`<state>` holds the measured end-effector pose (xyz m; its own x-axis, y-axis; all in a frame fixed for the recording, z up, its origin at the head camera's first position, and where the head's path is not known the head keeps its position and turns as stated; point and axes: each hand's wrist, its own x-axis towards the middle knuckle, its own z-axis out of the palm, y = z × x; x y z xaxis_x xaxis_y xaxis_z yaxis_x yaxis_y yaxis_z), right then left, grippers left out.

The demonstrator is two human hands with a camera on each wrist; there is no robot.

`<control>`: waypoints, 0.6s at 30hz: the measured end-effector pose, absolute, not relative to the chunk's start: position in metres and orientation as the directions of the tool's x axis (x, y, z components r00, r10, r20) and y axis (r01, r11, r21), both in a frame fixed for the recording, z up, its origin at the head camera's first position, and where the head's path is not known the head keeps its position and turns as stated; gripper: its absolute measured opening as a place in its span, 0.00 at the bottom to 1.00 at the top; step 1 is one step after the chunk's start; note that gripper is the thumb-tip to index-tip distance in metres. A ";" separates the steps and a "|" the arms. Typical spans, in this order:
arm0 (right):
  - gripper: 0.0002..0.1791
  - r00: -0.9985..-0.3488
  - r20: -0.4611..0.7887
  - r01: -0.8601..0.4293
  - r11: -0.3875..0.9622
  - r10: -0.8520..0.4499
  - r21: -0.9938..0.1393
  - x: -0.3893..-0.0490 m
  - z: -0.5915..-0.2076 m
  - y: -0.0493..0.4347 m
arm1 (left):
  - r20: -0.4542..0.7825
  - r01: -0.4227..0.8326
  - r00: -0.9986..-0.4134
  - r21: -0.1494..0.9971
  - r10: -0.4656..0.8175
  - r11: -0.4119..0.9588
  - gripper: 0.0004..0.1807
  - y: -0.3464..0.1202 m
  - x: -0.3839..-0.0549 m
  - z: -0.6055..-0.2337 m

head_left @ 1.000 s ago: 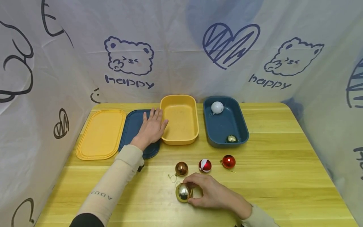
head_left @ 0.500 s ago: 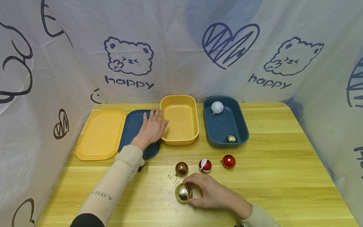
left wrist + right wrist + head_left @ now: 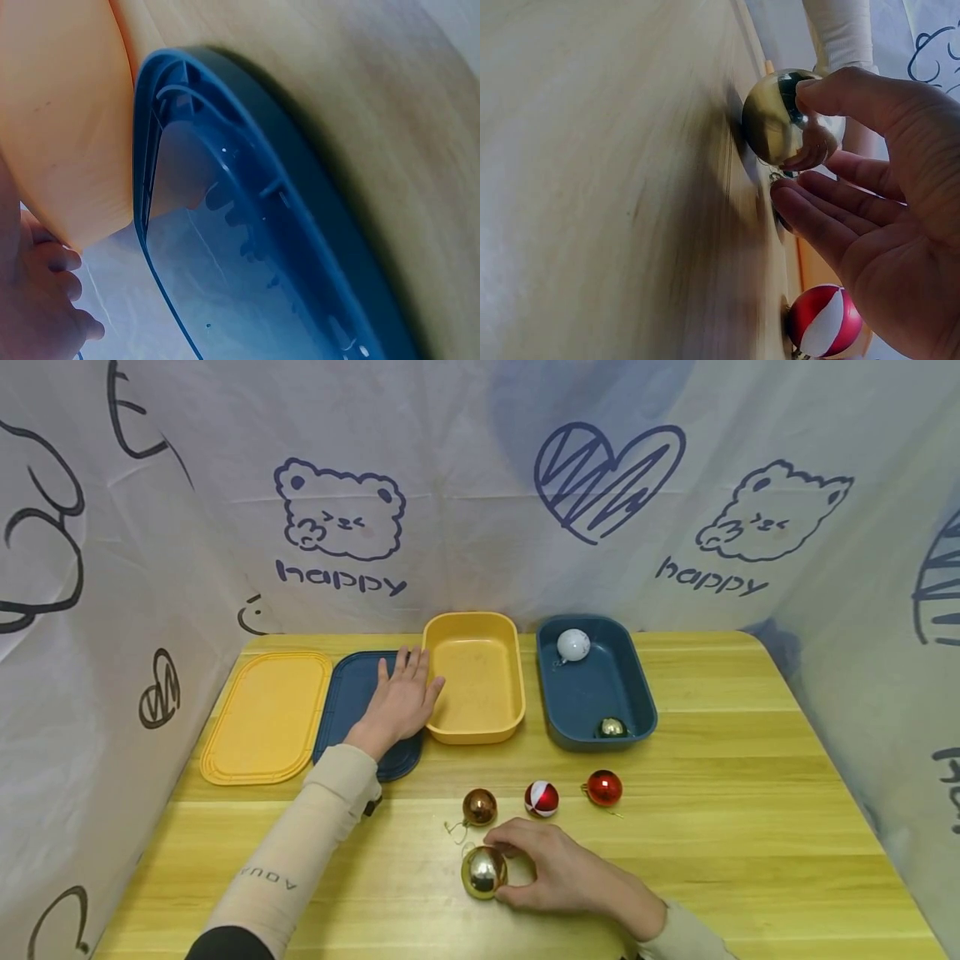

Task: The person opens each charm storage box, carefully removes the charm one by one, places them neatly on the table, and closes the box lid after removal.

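My right hand (image 3: 555, 868) curls thumb and forefinger around the side of a shiny gold Christmas ball (image 3: 483, 872) at the front of the table. In the right wrist view the thumb tip lies on the gold ball (image 3: 780, 120), while the lower fingers stretch out beneath it. My left hand (image 3: 400, 697) lies flat with fingers spread, over the right part of a dark blue lid (image 3: 345, 710) and against the left wall of a yellow box (image 3: 476, 737). Just behind the gold ball are a brown ball (image 3: 480, 807), a red-and-white ball (image 3: 542, 798) and a red ball (image 3: 604, 788).
A dark blue box (image 3: 596, 693) stands right of the yellow one, holding a white ball (image 3: 573, 645) and a small gold ball (image 3: 611, 727). At far left lies a yellow lid (image 3: 268, 718). A printed white cloth (image 3: 472, 527) hangs behind the table and along both sides.
The gold ball in my right hand has edged very slightly left and towards the front. Both hands hold nearly the same place, and the other balls and boxes have stayed put.
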<state>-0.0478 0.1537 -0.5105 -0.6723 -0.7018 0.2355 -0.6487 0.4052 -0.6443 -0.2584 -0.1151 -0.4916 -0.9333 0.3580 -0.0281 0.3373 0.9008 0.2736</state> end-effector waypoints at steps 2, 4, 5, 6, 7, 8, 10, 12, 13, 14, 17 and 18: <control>0.29 -0.676 0.228 -0.641 0.406 -0.701 -0.651 -0.047 -0.510 0.155 | -0.031 0.337 -0.933 0.273 0.358 0.901 0.40 -0.115 -0.258 -0.491; 0.29 -0.680 0.216 -0.632 0.410 -0.701 -0.657 -0.047 -0.510 0.156 | -0.033 0.336 -0.933 0.274 0.358 0.901 0.40 -0.115 -0.257 -0.490; 0.29 -0.682 0.210 -0.627 0.412 -0.700 -0.661 -0.047 -0.510 0.156 | -0.034 0.334 -0.934 0.276 0.356 0.901 0.40 -0.115 -0.257 -0.490; 0.29 -0.685 0.204 -0.623 0.417 -0.700 -0.662 -0.047 -0.510 0.156 | -0.036 0.334 -0.934 0.276 0.357 0.901 0.40 -0.115 -0.257 -0.490; 0.30 -0.686 0.199 -0.620 0.419 -0.700 -0.663 -0.047 -0.510 0.157 | -0.036 0.334 -0.934 0.276 0.357 0.902 0.40 -0.116 -0.257 -0.490; 0.30 -0.688 0.191 -0.616 0.423 -0.700 -0.665 -0.047 -0.510 0.157 | -0.035 0.333 -0.934 0.274 0.356 0.902 0.40 -0.116 -0.257 -0.490; 0.30 -0.687 0.187 -0.615 0.426 -0.702 -0.663 -0.047 -0.509 0.157 | -0.034 0.335 -0.933 0.274 0.357 0.902 0.40 -0.116 -0.257 -0.490; 0.30 -0.688 0.182 -0.612 0.427 -0.703 -0.666 -0.047 -0.509 0.157 | -0.033 0.337 -0.933 0.273 0.359 0.901 0.40 -0.116 -0.258 -0.491; 0.30 -0.688 0.181 -0.612 0.427 -0.703 -0.666 -0.047 -0.509 0.157 | -0.031 0.337 -0.933 0.273 0.358 0.901 0.40 -0.115 -0.258 -0.491; 0.30 -0.688 0.180 -0.612 0.428 -0.703 -0.665 -0.046 -0.509 0.157 | -0.030 0.336 -0.934 0.275 0.357 0.901 0.40 -0.115 -0.258 -0.491; 0.30 -0.688 0.182 -0.614 0.430 -0.702 -0.662 -0.046 -0.508 0.157 | -0.030 0.333 -0.935 0.280 0.355 0.900 0.40 -0.115 -0.257 -0.491; 0.30 -0.688 0.185 -0.616 0.430 -0.701 -0.660 -0.046 -0.508 0.157 | -0.029 0.332 -0.935 0.281 0.354 0.900 0.40 -0.115 -0.257 -0.490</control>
